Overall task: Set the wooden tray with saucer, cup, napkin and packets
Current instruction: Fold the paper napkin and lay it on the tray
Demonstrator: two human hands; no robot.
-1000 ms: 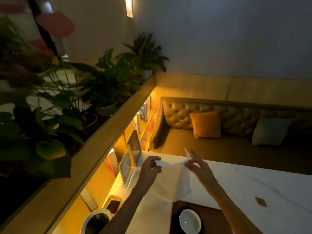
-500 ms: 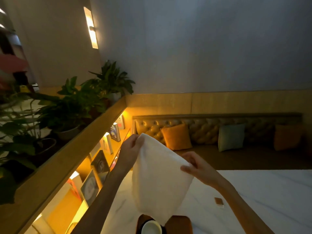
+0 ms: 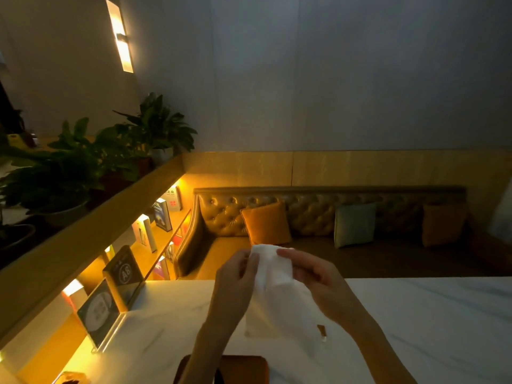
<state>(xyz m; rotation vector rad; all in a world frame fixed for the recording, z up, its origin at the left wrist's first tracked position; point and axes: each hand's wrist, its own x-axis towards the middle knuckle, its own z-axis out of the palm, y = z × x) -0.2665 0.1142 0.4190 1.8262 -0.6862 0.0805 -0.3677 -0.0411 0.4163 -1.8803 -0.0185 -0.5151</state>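
Head view: both hands are raised above the white marbled bench (image 3: 432, 314), holding a white napkin (image 3: 277, 297) between them. The left hand (image 3: 235, 284) has its fingers (image 3: 243, 266) curled closed on the napkin's upper left edge, and the right hand (image 3: 318, 278) has its fingers (image 3: 291, 254) pinched shut on the upper right edge, thumb underneath. The top of the napkin is bunched between the two hands, which are close together; the rest hangs down loosely in front of the bench, its lower edge clear of the tray. The wooden tray (image 3: 243, 367) sits on the bench at the bottom edge of the frame, partly hidden behind the left forearm; only its far rounded corners show, and what lies on it cannot be told. A small brown packet (image 3: 322, 331) lies on the bench just beside the napkin's lower right corner, right of the tray. Two clear stand-up signs (image 3: 110, 303) stand at the bench's left edge, the farther one marked A8. Beyond the bench is a tufted sofa (image 3: 304, 212) with an orange cushion (image 3: 266, 224), a pale green one (image 3: 354, 224) and a darker one farther right. At left, a lit shelf holds books (image 3: 162, 214), with potted plants (image 3: 155, 128) on the ledge above and a wall lamp (image 3: 120, 37) glowing higher up.
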